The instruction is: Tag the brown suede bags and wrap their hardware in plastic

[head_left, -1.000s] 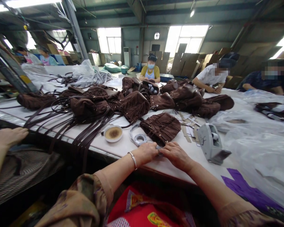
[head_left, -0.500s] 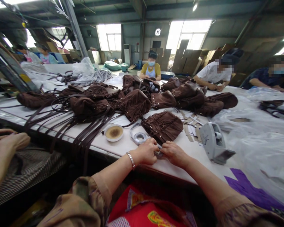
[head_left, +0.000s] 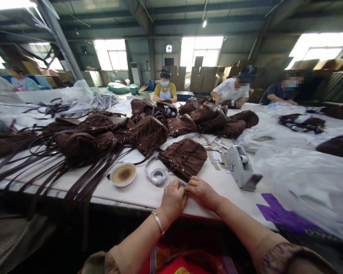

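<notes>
Close together at the table's front edge are my left hand (head_left: 173, 197) and my right hand (head_left: 201, 191), both with fingers closed. Between their fingertips is something small and greyish, mostly hidden. A brown fringed bag (head_left: 184, 156) lies just beyond them, its near edge by my right fingertips. A coil of grey wrapped cord (head_left: 157, 176) rests to the left of the bag. Further left stands a white dish (head_left: 123, 174) with a yellowish-brown content.
Brown bags (head_left: 148, 133) with long straps are heaped across the table (head_left: 148, 196). At the right are a grey tape dispenser (head_left: 241, 167), purple material (head_left: 282, 213) and clear plastic (head_left: 308, 182). Several people sit at the far side.
The view has turned right. Both hands have shifted slightly away from the coil and stay closed together. The neighbouring person's hands at the left have left the view.
</notes>
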### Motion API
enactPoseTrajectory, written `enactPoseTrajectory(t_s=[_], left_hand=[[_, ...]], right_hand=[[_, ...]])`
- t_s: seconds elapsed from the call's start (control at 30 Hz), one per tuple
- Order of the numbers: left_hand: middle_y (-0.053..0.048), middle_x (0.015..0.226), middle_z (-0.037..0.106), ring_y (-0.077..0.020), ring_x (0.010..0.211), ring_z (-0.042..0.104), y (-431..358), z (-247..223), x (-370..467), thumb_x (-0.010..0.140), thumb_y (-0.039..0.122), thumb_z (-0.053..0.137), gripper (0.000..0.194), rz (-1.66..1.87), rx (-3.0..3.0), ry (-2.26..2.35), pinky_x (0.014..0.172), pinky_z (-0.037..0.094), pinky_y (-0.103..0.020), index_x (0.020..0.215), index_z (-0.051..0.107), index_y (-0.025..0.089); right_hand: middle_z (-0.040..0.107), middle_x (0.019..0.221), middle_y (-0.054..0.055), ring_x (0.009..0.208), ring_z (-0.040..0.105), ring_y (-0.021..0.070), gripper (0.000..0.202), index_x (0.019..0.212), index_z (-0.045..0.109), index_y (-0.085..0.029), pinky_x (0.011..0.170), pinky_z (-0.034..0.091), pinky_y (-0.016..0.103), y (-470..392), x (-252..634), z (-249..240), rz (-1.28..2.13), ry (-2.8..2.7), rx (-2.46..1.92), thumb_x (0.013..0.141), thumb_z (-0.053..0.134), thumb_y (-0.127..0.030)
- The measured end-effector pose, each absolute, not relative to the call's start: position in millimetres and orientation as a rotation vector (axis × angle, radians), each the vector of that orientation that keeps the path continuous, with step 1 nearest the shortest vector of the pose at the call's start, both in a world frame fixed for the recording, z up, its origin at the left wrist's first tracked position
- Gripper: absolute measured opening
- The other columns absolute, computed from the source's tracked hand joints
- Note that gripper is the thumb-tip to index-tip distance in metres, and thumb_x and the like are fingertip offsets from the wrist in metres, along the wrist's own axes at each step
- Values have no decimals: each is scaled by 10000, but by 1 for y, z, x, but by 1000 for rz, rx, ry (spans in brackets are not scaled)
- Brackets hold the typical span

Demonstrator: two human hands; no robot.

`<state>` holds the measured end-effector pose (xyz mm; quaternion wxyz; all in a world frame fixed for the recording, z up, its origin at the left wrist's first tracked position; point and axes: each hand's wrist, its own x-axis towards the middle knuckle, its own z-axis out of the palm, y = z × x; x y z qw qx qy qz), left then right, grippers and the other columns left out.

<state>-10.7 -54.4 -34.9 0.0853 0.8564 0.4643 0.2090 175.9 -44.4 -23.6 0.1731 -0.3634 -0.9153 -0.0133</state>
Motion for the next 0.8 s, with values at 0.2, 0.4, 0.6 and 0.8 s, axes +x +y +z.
enactPoseTrajectory(t_s=[0.2,0.4,0.6,0.8], left_hand=[[-178,1265,584,-310,1147,560,-52,-48,-7,909,177,534,207,660,2696,1353,953,522,-463,1080,644,140],[-187,1211,624,-300,1120,596,-43,-63,-8,891,91,524,213,956,2808,1221,952,562,-456,1059,654,115],[-161,1217,622,-286,1139,591,-41,-58,-10,861,83,524,175,1017,2731,1131,968,561,-451,959,649,156],[-148,1184,629,-296,1091,611,-37,-56,-11,806,94,547,173,1032,2670,1117,900,581,-472,930,629,182]], right_hand=[[608,732,38,701,489,168,186,734,647,-166,715,418,315,-34,175,-30,-79,-2611,-1024,913,596,-180],[639,758,59,737,540,182,206,786,668,-164,750,465,321,-40,177,-35,-20,-2520,-928,945,545,-210],[694,1059,102,1015,613,198,265,1098,679,-169,923,469,312,-13,241,-30,32,-1983,-1658,985,442,-208],[678,1084,176,991,640,255,256,1076,714,-107,856,462,314,53,303,-32,79,-1864,-2300,892,572,-214]])
